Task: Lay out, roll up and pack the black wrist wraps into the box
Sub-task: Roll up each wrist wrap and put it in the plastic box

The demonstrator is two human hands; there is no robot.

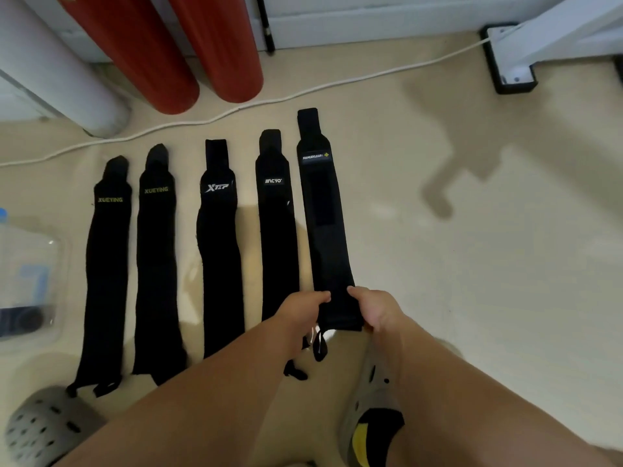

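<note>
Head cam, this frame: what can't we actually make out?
Head view only.
- Clear box: cut off by the left edge, contents blurred.
- Second wrap from the right: near end hidden behind the left forearm.
- Rightmost wrap: near corners covered by left hand and right hand, which pinch it; fingers underneath unseen.

Two red cylinders (pixel 141 59) (pixel 220 48) stand side by side at the far edge of the beige floor (pixel 472 264), with a white cylinder (pixel 50 62) to their left. A white cable (pixel 303 92) snakes across the floor in front of them. A thin black rod (pixel 265 25) leans by the wall. At far right, a white frame leg sits in a black foot (pixel 512 80). Two grey perforated clogs (pixel 43 429) (pixel 374 392) are nearest the camera.
</note>
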